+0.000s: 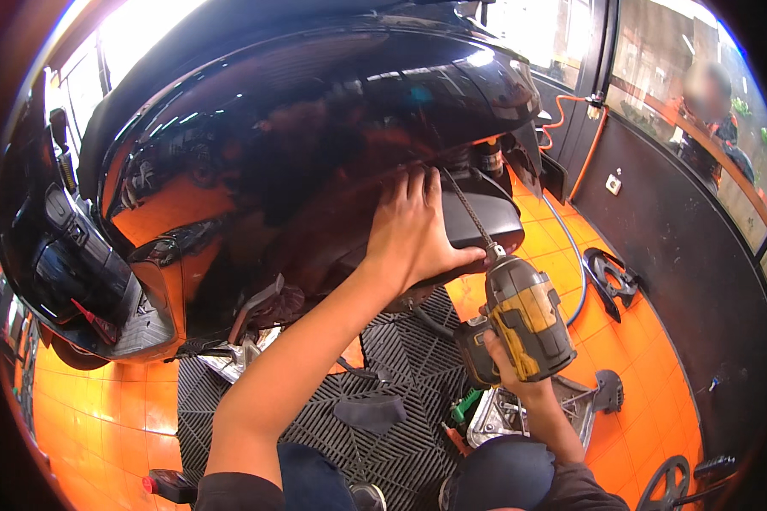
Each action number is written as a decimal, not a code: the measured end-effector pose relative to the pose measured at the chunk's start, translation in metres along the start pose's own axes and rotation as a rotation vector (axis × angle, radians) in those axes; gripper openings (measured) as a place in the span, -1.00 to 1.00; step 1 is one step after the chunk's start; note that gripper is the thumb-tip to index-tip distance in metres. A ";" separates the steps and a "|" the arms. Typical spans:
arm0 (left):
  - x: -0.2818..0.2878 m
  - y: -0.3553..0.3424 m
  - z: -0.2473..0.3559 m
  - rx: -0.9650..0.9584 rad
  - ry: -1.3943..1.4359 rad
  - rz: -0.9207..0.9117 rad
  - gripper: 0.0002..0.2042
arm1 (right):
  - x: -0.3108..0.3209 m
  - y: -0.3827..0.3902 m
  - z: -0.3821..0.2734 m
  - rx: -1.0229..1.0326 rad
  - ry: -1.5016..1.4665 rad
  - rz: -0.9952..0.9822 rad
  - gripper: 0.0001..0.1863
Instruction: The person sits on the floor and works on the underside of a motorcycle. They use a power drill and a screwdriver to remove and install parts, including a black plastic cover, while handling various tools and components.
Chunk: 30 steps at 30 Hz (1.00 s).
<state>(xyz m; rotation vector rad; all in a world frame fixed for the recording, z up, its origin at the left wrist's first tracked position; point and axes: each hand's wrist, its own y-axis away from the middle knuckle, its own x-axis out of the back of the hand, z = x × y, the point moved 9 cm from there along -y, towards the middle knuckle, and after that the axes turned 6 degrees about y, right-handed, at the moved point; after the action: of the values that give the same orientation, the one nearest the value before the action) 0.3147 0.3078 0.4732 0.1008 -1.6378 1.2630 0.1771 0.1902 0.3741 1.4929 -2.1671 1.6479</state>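
A dark, glossy scooter stands before me, its side panel filling the upper view. My left hand lies flat against it, fingers stretched up to the panel's lower edge, thumb pointing toward the tool. The fingertips rest near a black plastic cover. In my right hand is a yellow and black cordless impact driver, gripped by its handle. Its long thin bit slants up and left under the body panel, just right of my left fingers. The bit's tip is hard to make out there.
Below lies a black ribbed mat on orange tiles, with a dark flat piece on it. Near my right knee are a silver metal frame and a green handle. A blue hose and black part lie right. A person is behind glass.
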 end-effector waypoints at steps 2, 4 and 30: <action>-0.002 0.001 0.000 -0.001 -0.014 0.006 0.10 | 0.000 0.014 0.018 -0.210 -0.166 -0.019 -0.61; -0.004 0.003 0.000 0.000 -0.016 0.006 0.08 | 0.004 0.029 0.032 -0.378 -0.310 0.006 -0.62; -0.031 -0.040 -0.033 0.216 0.281 -0.018 -0.63 | -0.144 0.283 0.019 -0.402 -0.547 -0.297 -0.40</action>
<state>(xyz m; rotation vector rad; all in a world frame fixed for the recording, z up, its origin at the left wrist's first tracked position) 0.3748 0.2999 0.4747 0.0665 -1.2566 1.3703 0.0688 0.2623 0.0841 2.1577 -2.1649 0.7105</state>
